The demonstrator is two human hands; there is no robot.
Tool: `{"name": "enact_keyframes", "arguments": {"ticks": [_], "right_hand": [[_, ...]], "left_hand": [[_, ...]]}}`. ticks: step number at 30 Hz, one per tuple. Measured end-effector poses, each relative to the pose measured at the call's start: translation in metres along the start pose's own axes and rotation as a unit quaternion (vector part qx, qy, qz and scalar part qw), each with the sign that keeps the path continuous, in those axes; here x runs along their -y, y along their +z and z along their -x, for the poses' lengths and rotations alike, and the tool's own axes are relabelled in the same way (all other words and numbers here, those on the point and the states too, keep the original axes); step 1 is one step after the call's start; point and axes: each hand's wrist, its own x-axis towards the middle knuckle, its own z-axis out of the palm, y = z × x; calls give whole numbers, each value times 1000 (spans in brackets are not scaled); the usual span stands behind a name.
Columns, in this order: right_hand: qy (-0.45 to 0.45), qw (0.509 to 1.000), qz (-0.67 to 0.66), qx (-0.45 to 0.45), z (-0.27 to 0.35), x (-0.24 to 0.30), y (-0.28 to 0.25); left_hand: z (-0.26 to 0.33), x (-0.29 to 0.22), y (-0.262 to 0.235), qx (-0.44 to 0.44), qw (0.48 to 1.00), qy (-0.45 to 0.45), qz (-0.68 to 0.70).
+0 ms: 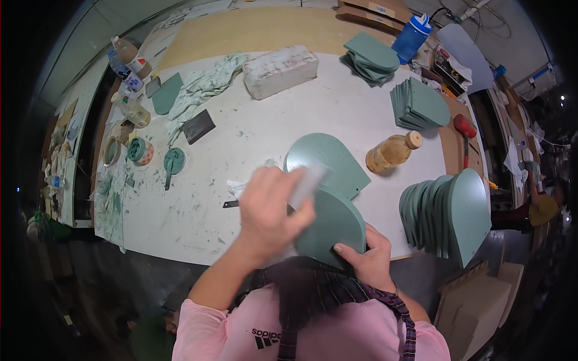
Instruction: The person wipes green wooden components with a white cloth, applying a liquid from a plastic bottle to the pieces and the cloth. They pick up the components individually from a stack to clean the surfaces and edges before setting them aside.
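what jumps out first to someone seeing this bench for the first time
The green arch-shaped panel at the near edge of the white table, gripped by the right hand while the left hand presses a pale flat block onto it. Next, the same shape repeated: a fanned row of green panels at the right edge and two stacks farther back. A tan bottle lies on its side between them.

A white, paint-smeared worktable [265, 138] carries green arched panels — one flat [328, 157], others stacked [418, 105] — plus a white block [280, 71], a crumpled rag [201, 87], a tan bottle [392, 151] lying down and a dark scraper [198, 126].
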Motion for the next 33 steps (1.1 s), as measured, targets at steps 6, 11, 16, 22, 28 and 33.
{"name": "enact_keyframes", "arguments": {"ticks": [6,11,16,22,28,33], "right_hand": [[1,1000,-21,-15,2,-1,7],[9,997,-74,-29,6,0,-1],[55,995,-88,-1,7,-3,2],[10,996,-79,-27,10,-11,-4],[105,981,-155,-50,10,-12,-2],[105,978,-176,-45,7,-13,-4]], "left_hand": [[1,-30,-4,7,996,15,83],[5,19,-6,20,993,-115,-6],[-9,-20,-6,10,997,-53,63],[10,4,1,32,989,-131,64],[7,5,1,16,983,-168,73],[-2,8,10,9,988,-138,70]]}}
